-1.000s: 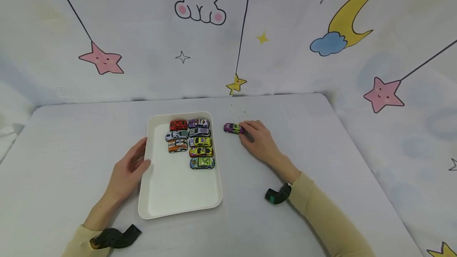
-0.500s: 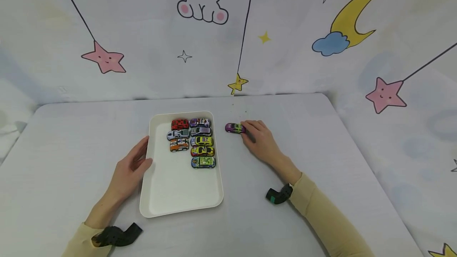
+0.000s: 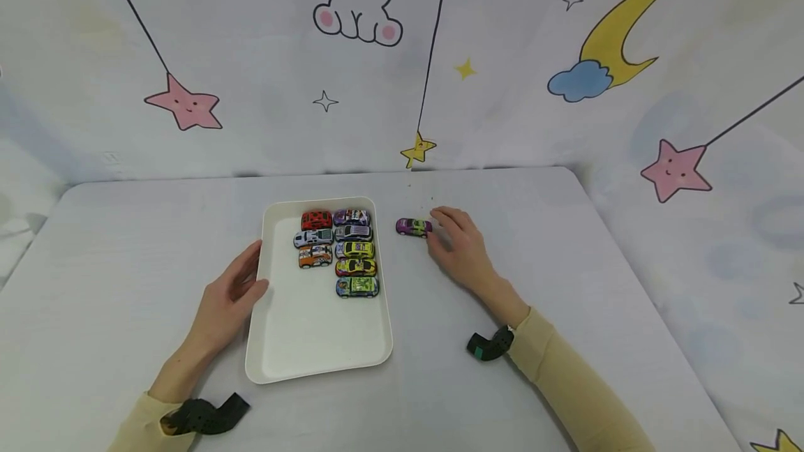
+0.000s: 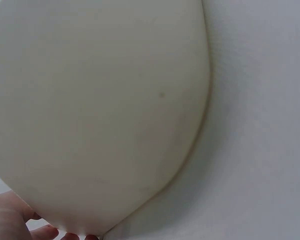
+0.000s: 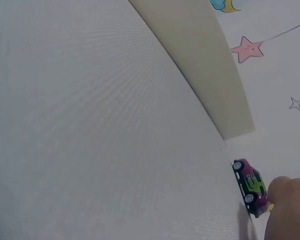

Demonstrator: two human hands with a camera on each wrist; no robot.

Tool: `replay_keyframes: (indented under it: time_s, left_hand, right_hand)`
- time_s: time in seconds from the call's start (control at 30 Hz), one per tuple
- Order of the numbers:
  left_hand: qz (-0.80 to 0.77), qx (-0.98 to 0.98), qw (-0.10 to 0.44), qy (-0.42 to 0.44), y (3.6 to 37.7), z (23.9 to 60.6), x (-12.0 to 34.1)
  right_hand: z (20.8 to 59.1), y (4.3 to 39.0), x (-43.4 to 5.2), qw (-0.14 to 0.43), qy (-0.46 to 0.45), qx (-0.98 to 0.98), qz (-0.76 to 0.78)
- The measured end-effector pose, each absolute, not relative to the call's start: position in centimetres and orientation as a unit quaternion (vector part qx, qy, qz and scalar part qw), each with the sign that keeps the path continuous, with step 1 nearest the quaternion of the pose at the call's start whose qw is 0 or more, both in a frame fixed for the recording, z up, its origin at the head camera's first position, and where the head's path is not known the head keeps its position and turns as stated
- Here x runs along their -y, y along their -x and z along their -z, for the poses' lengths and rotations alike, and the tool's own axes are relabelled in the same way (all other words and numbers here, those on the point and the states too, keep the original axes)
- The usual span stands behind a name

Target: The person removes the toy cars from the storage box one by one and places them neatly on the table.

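My left hand (image 3: 225, 302) grips the left side of a white tray (image 3: 317, 374), thumb at the rim. In the left wrist view the tray's pale wall (image 4: 100, 115) fills much of the picture, with fingertips at its lower edge. Toy cars stand in two columns at the tray's far right, among them a red car (image 3: 317, 220), an orange car (image 3: 315, 256) and a green car (image 3: 356, 287). Right of the tray, a purple and green toy car (image 3: 413, 227) rests on the table. My right hand (image 3: 461, 250) is just beside its right end, fingers spread apart and holding nothing.
The white-covered table (image 3: 534, 264) meets a wall cloth (image 3: 264, 89) printed with stars, a moon and an animal. Small dark specks lie on the table behind the purple car. Black wrist straps (image 3: 207, 416) sit on both forearms.
My right fingers have come off the purple and green car and parted slightly, the hand edging right. That car has stayed put. The left hand keeps its hold on the tray.
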State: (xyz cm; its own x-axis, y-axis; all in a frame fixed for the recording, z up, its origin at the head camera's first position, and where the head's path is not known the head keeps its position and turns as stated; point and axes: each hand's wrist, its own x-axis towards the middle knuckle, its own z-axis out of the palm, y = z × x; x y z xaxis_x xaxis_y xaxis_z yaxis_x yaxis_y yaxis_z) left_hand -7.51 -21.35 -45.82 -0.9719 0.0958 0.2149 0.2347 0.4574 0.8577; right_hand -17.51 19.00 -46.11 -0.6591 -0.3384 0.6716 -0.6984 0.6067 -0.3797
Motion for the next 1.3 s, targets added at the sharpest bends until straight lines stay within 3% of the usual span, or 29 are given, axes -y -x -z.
replay_keyframes:
  time_s: [0.13,0.3,1.1,1.3]
  left_hand:
    - [0.512,0.85,0.072,0.098,7.5,45.9,21.3]
    - [0.51,0.851,0.075,0.098,7.5,45.8,21.3]
    - [0.515,0.848,0.077,0.101,7.4,45.7,21.3]
    - [0.514,0.848,0.076,0.101,7.5,45.7,21.3]
  right_hand:
    - [46.0,16.8,-18.4,0.33,-0.274,0.836,-0.343]
    - [46.1,15.4,-17.1,0.337,-0.27,0.823,-0.369]
    - [45.6,10.8,-12.8,0.204,-0.46,0.761,-0.41]
    - [45.4,10.2,-12.2,0.164,-0.467,0.77,-0.403]
